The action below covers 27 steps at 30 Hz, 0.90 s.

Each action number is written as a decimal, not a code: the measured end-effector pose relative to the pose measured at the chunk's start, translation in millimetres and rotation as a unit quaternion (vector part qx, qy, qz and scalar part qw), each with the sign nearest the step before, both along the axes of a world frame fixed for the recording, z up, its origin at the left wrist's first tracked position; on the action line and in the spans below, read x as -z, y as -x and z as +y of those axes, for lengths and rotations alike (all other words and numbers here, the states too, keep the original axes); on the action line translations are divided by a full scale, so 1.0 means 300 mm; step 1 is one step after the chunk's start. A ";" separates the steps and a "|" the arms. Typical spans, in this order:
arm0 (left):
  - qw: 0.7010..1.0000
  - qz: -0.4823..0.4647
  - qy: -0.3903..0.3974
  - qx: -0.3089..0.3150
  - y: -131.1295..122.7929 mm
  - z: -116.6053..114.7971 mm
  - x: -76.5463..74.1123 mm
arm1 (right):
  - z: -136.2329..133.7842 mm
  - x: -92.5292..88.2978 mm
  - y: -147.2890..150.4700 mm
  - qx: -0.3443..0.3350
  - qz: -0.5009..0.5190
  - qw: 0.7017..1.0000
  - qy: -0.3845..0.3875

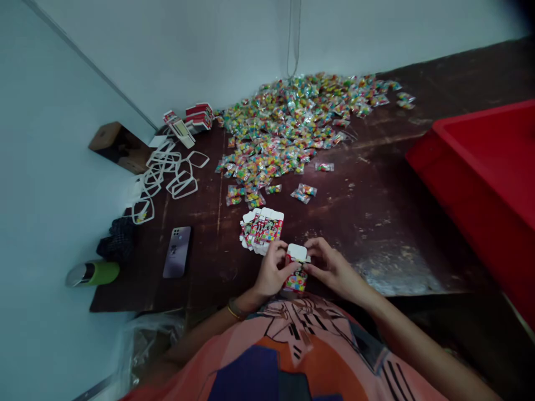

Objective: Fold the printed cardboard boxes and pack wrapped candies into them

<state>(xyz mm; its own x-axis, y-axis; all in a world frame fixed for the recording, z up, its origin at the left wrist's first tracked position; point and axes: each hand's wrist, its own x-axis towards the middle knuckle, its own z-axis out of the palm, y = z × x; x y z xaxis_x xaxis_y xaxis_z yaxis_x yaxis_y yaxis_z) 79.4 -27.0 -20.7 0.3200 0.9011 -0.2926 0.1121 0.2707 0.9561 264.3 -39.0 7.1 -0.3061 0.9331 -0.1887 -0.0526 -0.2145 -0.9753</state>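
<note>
Head view: hands narrow around small carton by near edge of table, red bin well apart

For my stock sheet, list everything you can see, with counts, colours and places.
Table: one, dark brown, centre
Walls: two, pale, back and left
Cord: one loop, pale, against back wall
Small packets: too many to count, multicoloured, heaped at back
Held carton: one, red and multicoloured with white flap, front
Flat cartons: several overlapping, red and white, beyond held carton
Stacked packs: about two stacks, red and white, back left
Loops: several, white, left
Box-like object: one, brown, back left
Phone: one, purplish, left
Dark bundle: one, far left
Bottle: one, green, far left
Bin: one, red, right
Clear plastic: count unclear, lower left
Shirt: one, pink, multicoloured print, bottom
Wristband: one, yellow, left wrist
Left hand, right hand: one each, bare, on held carton
</note>
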 end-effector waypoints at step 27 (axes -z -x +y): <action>0.893 -0.307 0.328 0.022 0.085 -0.055 -0.012 | 0.006 -0.001 0.052 -0.168 -0.144 0.956 -0.192</action>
